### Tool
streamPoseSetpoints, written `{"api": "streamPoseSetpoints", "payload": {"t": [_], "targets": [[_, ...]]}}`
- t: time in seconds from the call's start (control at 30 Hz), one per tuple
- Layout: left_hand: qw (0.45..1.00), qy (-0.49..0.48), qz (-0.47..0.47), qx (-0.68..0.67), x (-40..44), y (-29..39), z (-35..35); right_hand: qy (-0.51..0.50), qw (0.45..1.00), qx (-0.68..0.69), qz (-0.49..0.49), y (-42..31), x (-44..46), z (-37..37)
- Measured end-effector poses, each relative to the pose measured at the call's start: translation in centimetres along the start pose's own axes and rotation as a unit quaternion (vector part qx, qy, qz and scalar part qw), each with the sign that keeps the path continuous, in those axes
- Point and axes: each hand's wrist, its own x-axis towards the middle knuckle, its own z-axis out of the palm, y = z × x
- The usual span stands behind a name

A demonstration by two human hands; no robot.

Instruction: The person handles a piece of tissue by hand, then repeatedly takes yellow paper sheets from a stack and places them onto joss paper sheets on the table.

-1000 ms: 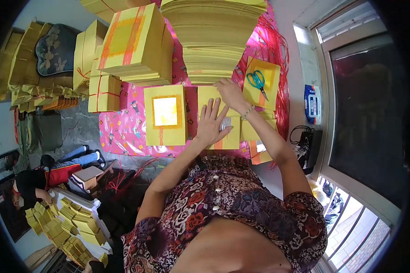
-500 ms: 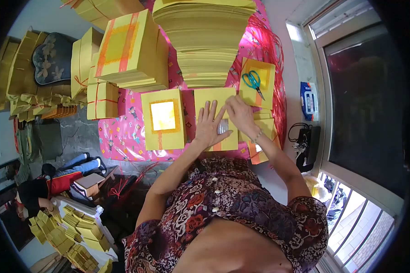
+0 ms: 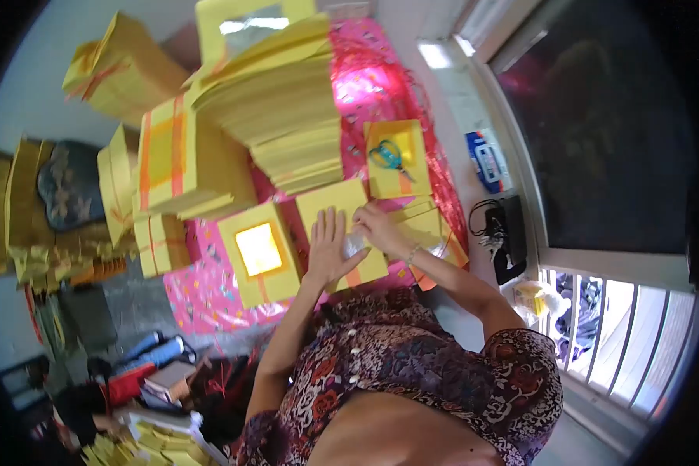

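My left hand (image 3: pixel 328 249) lies flat with fingers spread on a low stack of yellow paper (image 3: pixel 338 196). Under and beside its thumb shows a silver patch (image 3: pixel 356 245) on the top sheet. At the stack's right side, my right hand (image 3: pixel 381 231) has its fingers curled together by the patch; what they pinch is hidden. To the left sits another yellow paper stack (image 3: pixel 278 260) with a shiny gold square (image 3: pixel 259 249) on top. Green-handled scissors (image 3: pixel 391 157) rest on a third yellow paper stack (image 3: pixel 404 185), beyond my right hand.
Tall piles of yellow paper (image 3: pixel 287 116) stand at the back of the pink patterned tablecloth (image 3: pixel 194 299). Red strings (image 3: pixel 443 167) run along its right edge. A blue-and-white packet (image 3: pixel 485 161) lies by the window. Another person (image 3: pixel 93 408) is at lower left.
The view has turned and tilted, shifting the piles. My right fingers have come a little nearer to me along the stack, towards the silver patch. My left hand stays flat on the paper.
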Motion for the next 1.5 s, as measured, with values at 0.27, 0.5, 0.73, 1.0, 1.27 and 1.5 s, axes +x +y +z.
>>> {"api": "streamPoseSetpoints", "payload": {"t": [0.27, 0.5, 0.73, 1.0, 1.27, 1.5], "targets": [[0.998, -0.048, 0.031, 0.033, -0.2, -0.7, -0.6, -0.008, 1.000, -0.016, -0.024, -0.9, -0.2, -0.1], [0.982, -0.096, 0.006, -0.162, -0.2, -2.6, -1.3, -0.045, 0.995, -0.059, -0.063, -0.3, 0.4, -0.1], [0.925, 0.107, -0.063, -0.358, -0.7, -4.7, -0.9, -0.099, 0.963, -0.202, -0.151, 0.6, 2.2, -0.3], [0.842, 0.261, -0.307, -0.358, 0.8, -8.7, 2.8, 0.005, 0.938, -0.246, -0.246, 0.1, 2.9, -0.7], [0.687, 0.251, -0.301, -0.612, 0.9, -4.1, -0.9, 0.094, 0.980, -0.165, -0.062, -1.8, 1.3, -0.1], [0.748, 0.219, -0.135, -0.612, 0.2, 3.7, -2.8, 0.054, 0.905, 0.323, 0.272, -3.6, -0.5, -6.4]]}}
